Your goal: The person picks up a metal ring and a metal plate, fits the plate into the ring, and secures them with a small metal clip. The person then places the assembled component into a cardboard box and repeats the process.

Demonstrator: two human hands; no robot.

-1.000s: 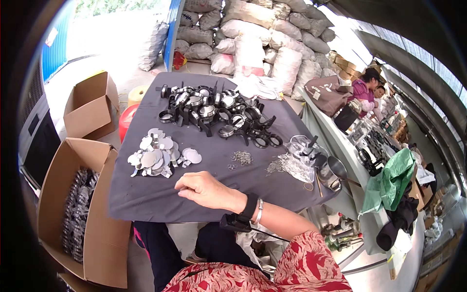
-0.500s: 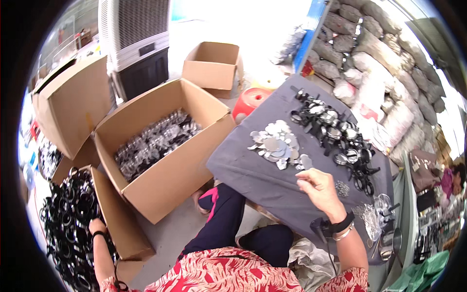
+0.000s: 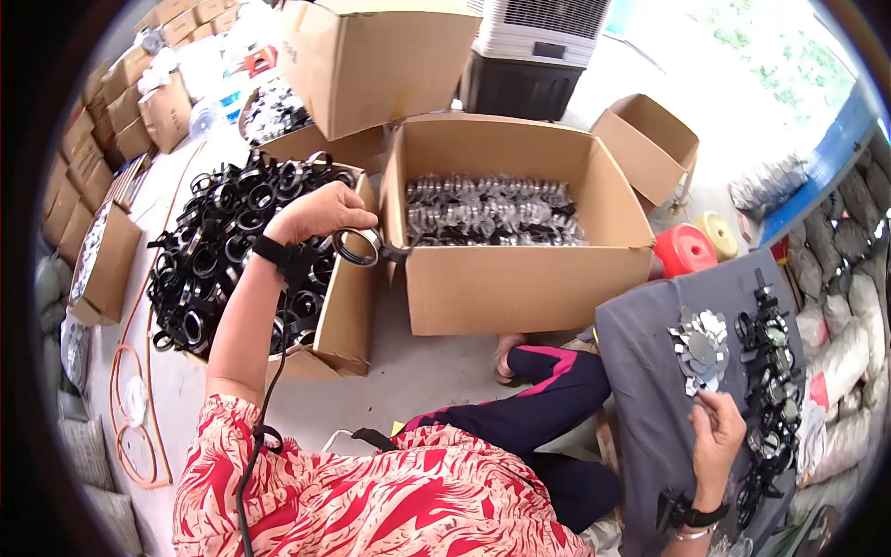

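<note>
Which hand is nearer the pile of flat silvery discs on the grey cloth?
Right: the right hand is at the edge of the silvery discs; the left hand is far off, over the brown cardboard box of black rings.

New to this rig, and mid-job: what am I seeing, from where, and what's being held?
No machine here: these are a person's two bare hands, seen from a fisheye camera worn on the head, so straight edges bend. The left hand holds a black ring near the right wall of a carton heaped with similar ones. The right hand is beside flat silver discs on the grey-covered table; whether it grips anything is unclear. More black rings lie to the right of the discs.
</note>
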